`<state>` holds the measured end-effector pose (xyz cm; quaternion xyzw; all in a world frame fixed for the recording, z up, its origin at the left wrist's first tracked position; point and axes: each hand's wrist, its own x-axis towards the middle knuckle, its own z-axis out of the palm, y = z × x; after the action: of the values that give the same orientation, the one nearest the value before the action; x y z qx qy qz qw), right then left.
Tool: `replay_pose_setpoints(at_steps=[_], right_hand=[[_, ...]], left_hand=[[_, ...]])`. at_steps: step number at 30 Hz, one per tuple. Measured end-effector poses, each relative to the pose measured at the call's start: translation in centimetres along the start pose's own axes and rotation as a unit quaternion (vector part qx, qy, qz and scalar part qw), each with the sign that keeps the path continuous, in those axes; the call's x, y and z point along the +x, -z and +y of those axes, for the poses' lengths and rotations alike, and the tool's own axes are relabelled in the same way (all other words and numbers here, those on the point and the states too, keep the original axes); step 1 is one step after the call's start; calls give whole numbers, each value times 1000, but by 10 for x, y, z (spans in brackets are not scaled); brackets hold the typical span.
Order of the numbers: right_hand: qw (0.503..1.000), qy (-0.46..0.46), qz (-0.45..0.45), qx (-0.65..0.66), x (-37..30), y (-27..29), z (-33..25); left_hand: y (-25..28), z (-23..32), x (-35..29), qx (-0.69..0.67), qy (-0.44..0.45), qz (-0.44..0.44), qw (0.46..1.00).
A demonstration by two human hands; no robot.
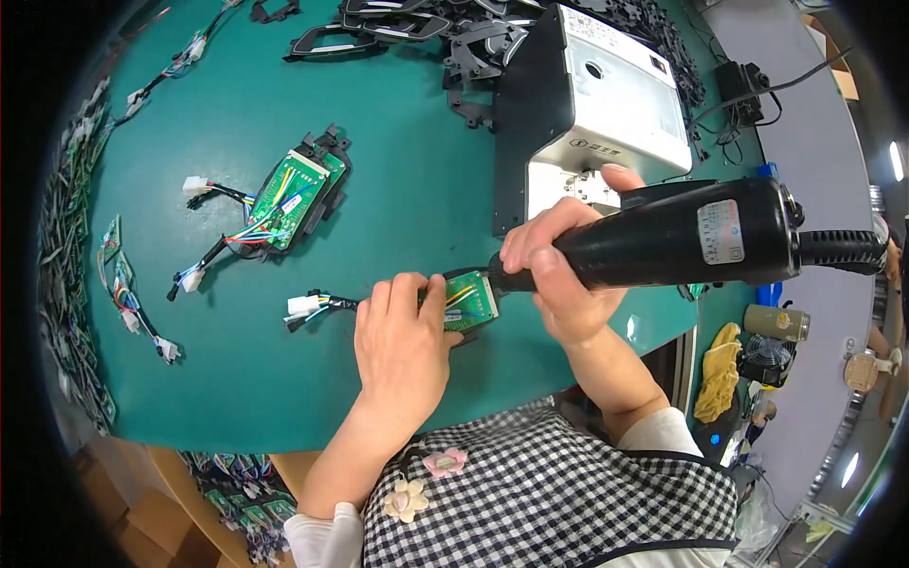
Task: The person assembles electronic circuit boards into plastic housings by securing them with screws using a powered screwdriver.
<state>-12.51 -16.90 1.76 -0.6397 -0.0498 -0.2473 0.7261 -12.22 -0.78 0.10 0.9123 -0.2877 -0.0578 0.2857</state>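
My right hand (568, 270) is wrapped round a black electric screwdriver (663, 237) with a thick ribbed cord at its rear. The tool lies across the view, its nose at the right end of a green circuit board (471, 298). My left hand (405, 331) grips this board and the dark part under it, fingers closed over its left portion. A wire harness with a white connector (304, 305) sticks out left of that hand. The screwdriver's tip and any screw are hidden.
Another wired board on a black frame (294, 204) lies at left, near a small board with wires (123, 284). Many boards line the table's left edge. A black-and-white machine (606, 95) stands at far right, with black plastic frames (379, 24) behind. A yellow glove (720, 374) lies right.
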Motion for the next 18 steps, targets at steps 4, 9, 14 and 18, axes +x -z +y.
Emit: replay_pose_setpoints(at_steps=[4, 9, 14, 18], right_hand=[[992, 27, -107, -65, 9, 5, 5], [974, 75, -179, -119, 12, 10, 0], [988, 129, -20, -84, 10, 17, -25], [967, 241, 87, 1, 36, 44, -61]], left_hand=[[1, 2, 1, 16, -13, 4, 1000], [-1, 2, 0, 30, -5, 3, 1000], [-4, 7, -5, 22, -1, 12, 1000], [-4, 8, -8, 39, 0, 8, 999]])
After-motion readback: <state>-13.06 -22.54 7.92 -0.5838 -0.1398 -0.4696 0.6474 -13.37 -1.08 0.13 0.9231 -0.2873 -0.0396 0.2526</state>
